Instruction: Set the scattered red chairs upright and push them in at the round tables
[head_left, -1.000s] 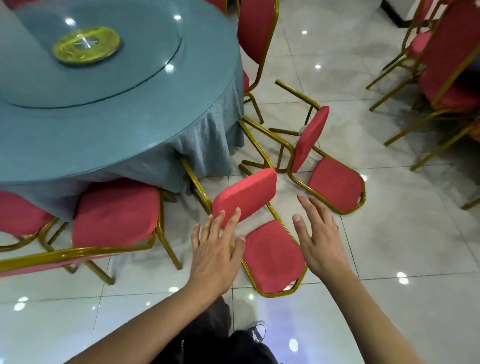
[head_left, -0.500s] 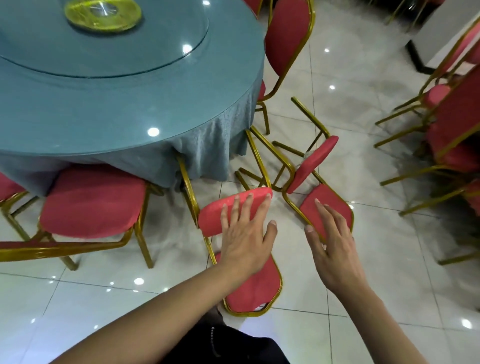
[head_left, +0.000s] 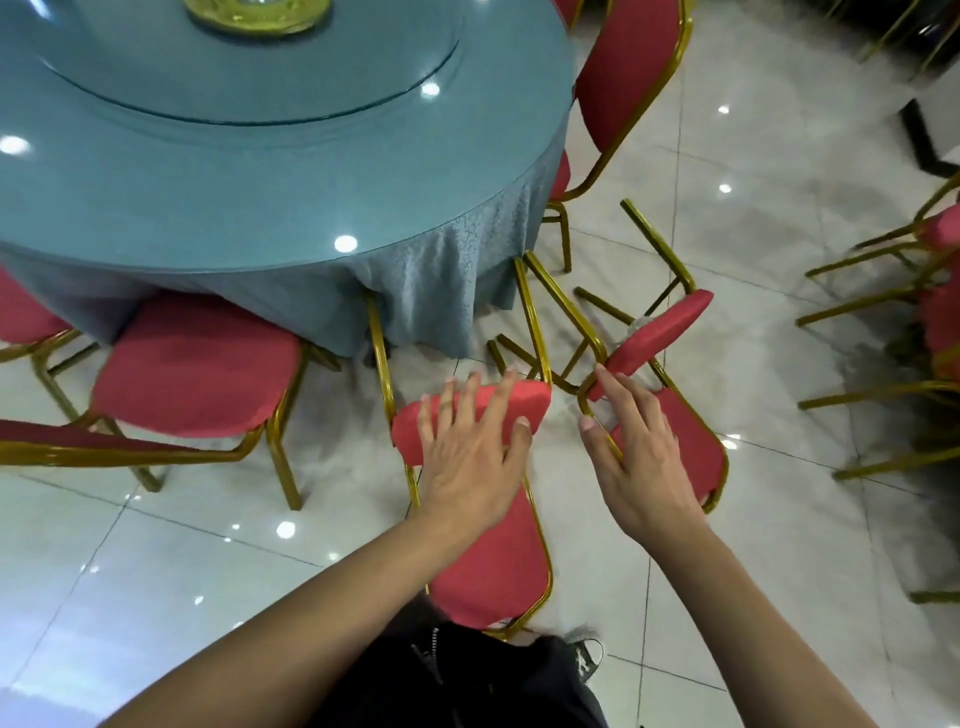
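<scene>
Both hands nearer | left fingers (head_left: 470, 410) spread on tipped chair's seat (head_left: 524, 402) | right fingers (head_left: 615, 397) spread, perhaps touching

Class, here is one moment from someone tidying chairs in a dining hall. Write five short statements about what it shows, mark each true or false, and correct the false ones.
1. Two red chairs lie tipped over on the floor near the round table. True.
2. The left hand reaches with straight fingers over the seat of the nearer fallen chair. True.
3. The right hand grips a chair leg. False: its fingers are straight, over the farther fallen chair.
4. The table has a red cloth. False: the cloth is blue-grey.
5. An upright chair stands at the table, left of the fallen ones. True.
</scene>
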